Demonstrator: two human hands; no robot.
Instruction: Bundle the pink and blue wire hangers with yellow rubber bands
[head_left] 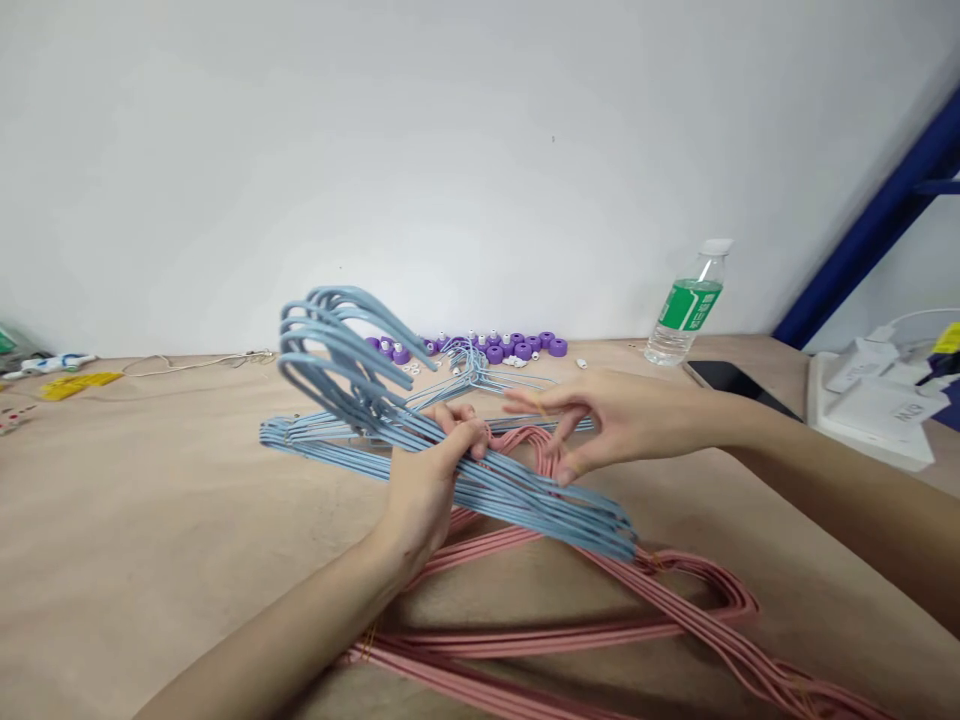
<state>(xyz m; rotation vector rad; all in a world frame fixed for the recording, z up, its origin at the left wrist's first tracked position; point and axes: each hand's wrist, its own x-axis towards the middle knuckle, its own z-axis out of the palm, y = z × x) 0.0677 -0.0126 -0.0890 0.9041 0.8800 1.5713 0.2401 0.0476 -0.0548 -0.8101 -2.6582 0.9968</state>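
Note:
A bundle of light blue clothes hangers [510,485] is lifted above the table, its hooks bunched together at the upper left. My left hand [431,490] is wrapped round the bundle near its middle, thumb on top. Beside the right part of the bundle is my right hand [607,420], fingers apart; its fingertips are close to the blue wires, and I cannot tell whether they touch. Below lie bundles of pink clothes hangers [540,645], tied in places with thin yellowish ties. More blue hangers [469,370] lie behind the held bundle, partly hidden by it.
Purple round pieces [495,354] with white bits lie along the wall. At the back right stand a water bottle [686,305], a black phone [739,385] and a white power strip [870,410] with plugs. Yellow pieces [79,385] and a pale cord [195,365] lie at left.

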